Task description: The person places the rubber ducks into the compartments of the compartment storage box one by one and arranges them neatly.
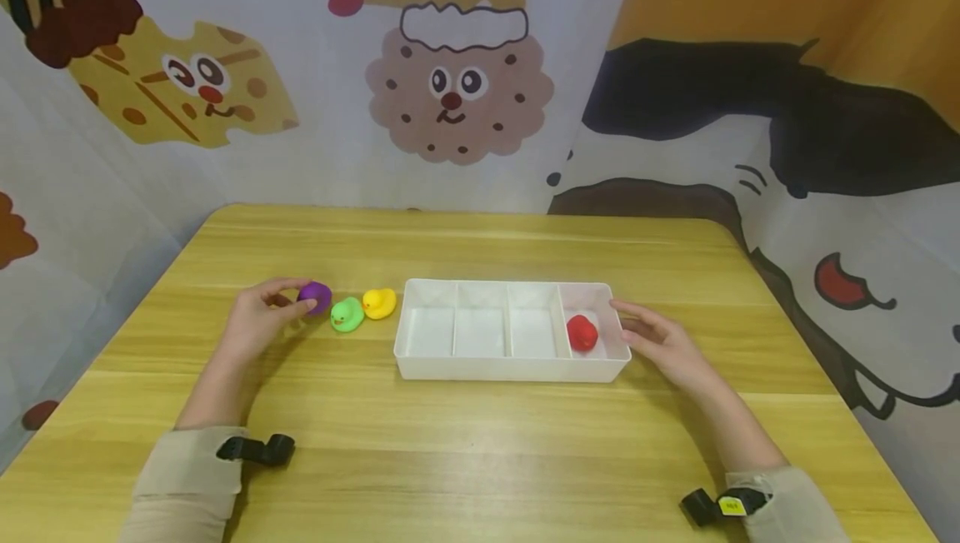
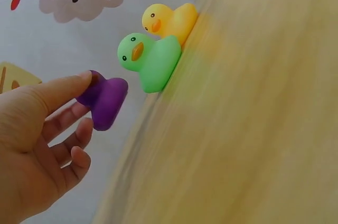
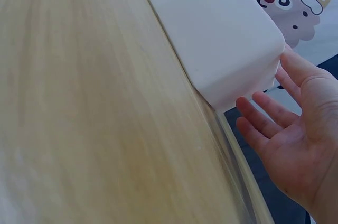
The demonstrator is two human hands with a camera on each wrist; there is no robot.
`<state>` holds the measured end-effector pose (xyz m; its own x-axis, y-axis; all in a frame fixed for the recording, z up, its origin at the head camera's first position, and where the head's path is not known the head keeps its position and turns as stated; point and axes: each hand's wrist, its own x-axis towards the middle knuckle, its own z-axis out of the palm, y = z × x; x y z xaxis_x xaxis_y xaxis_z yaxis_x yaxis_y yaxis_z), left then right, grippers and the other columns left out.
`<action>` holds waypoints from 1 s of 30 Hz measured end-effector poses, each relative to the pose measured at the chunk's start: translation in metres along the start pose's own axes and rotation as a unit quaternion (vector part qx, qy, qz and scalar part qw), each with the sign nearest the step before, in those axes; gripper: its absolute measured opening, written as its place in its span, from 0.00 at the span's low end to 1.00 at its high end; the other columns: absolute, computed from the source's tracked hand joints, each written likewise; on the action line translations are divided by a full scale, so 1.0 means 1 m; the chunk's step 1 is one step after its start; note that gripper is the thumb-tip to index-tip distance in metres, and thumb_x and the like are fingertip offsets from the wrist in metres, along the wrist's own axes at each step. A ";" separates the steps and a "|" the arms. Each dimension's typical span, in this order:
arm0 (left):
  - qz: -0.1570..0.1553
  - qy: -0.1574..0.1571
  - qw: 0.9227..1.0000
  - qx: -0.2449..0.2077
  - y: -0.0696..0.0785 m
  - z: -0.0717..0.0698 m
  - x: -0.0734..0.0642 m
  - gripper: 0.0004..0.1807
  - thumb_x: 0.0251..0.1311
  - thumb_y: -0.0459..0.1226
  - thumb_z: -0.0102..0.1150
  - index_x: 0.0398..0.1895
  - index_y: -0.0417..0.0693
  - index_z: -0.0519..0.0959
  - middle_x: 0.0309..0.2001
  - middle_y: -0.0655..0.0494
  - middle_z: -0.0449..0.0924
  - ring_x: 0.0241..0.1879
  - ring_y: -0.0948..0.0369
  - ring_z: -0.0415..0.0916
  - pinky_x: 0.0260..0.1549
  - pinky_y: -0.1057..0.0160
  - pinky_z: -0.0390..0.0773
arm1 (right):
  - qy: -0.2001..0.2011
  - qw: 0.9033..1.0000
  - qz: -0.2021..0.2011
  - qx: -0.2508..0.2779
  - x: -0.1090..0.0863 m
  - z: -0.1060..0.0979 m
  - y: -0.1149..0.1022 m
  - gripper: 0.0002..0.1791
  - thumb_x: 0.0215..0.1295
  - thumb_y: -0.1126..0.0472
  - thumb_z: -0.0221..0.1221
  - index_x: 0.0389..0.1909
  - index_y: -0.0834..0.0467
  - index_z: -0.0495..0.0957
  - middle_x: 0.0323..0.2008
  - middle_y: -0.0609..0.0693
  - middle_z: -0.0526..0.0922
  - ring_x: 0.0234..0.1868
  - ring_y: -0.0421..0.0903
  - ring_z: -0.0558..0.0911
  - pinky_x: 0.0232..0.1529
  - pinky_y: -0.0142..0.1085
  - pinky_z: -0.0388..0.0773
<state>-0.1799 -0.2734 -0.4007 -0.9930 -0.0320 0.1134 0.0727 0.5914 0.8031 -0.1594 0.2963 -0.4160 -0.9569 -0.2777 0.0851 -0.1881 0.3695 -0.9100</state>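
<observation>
My left hand [image 1: 258, 314] pinches a purple rubber duck [image 2: 108, 102] between thumb and fingers. In the left wrist view the duck appears held just off the table, its head partly covered by the fingers. Right beside it stand a green duck [image 1: 347, 315] and a yellow duck [image 1: 380, 303]. A white divided box [image 1: 502, 370] lies to the right of them, with a red duck [image 1: 582, 333] in its rightmost compartment. At the box's right end, my right hand [image 1: 667, 347] touches the outside wall, its fingers loosely spread in the right wrist view.
The wooden table [image 1: 465, 451] extends around the box and ducks. Behind it hangs a cloth [image 1: 300, 176] printed with cartoon figures. A black strap-on camera [image 1: 258, 450] sits at the left sleeve, and another camera [image 1: 723, 505] at the right one.
</observation>
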 end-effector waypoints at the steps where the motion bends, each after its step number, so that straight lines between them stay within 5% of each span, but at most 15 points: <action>1: 0.002 0.002 1.000 -0.001 0.001 0.000 0.000 0.26 0.60 0.48 0.63 0.57 0.42 0.77 0.47 0.43 0.75 0.38 0.56 0.69 0.26 0.63 0.72 | 0.000 1.000 0.001 0.000 0.000 0.000 0.000 0.27 0.69 0.62 0.57 0.66 0.64 0.66 0.63 0.65 0.68 0.53 0.33 0.74 0.49 0.27 0.72; 15: 0.048 0.022 0.999 -0.005 0.028 0.004 -0.001 0.22 0.59 0.45 0.66 0.53 0.43 0.80 0.46 0.47 0.78 0.37 0.57 0.70 0.23 0.66 0.74 | -0.001 1.000 0.009 -0.011 0.000 0.000 0.000 0.28 0.69 0.60 0.57 0.67 0.63 0.65 0.62 0.65 0.69 0.54 0.34 0.74 0.49 0.27 0.72; 30: 0.071 -0.002 0.997 -0.038 0.068 0.024 -0.007 0.19 0.57 0.42 0.67 0.51 0.45 0.82 0.48 0.51 0.79 0.37 0.55 0.72 0.26 0.65 0.74 | -0.002 1.000 0.004 -0.018 0.000 -0.001 0.000 0.27 0.69 0.61 0.57 0.67 0.62 0.66 0.62 0.64 0.69 0.55 0.37 0.74 0.49 0.27 0.71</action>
<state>-0.1698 -0.2136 -0.3612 -0.9727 0.0500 0.2265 0.2184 0.5262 0.8218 -0.1596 0.2968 -0.4153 -0.9578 -0.2773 0.0755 -0.1874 0.4036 -0.8955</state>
